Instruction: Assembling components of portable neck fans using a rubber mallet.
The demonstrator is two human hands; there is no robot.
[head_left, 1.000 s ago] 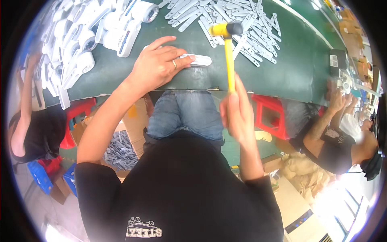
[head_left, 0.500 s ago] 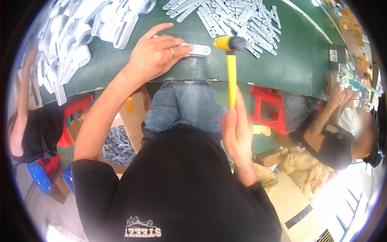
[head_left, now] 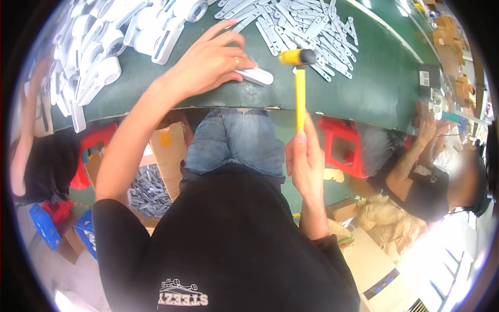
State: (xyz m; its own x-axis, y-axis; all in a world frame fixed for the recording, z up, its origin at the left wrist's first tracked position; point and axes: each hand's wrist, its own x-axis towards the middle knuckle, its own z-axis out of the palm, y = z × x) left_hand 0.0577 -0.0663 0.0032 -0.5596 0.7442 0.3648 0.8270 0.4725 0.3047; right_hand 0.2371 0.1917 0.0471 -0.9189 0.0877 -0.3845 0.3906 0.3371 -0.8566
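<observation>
Seen from above the person's head, two bare hands work at the near edge of a dark green bench [head_left: 374,88]. The left hand [head_left: 208,65] lies flat, fingers spread, pressing down on a small white plastic piece [head_left: 255,76] that pokes out from under the fingertips, right at the bench edge. A ring shows on one finger. The right hand [head_left: 305,164] is clenched around the lower end of a yellow mallet [head_left: 300,86], gripping the handle low. The handle stands nearly upright in the view, and the yellow head with its dark face hangs just beside and slightly above the white piece, not touching it.

This looks like the striking step: the piece is pinned in place and the mallet is poised to tap it. The next move would call for a short, aimed blow onto the exposed end of the piece, keeping the head clear of the left fingertips, which sit very close.

Farther out, a scatter of flat pale grey strips [head_left: 306,26] covers the bench behind the mallet. A pile of white rounded housings [head_left: 104,47] fills the bench's left side. Below the bench, a cardboard box [head_left: 156,171] holds more grey parts, beside red stools [head_left: 345,145]. Another person [head_left: 431,177] sits to the right.
</observation>
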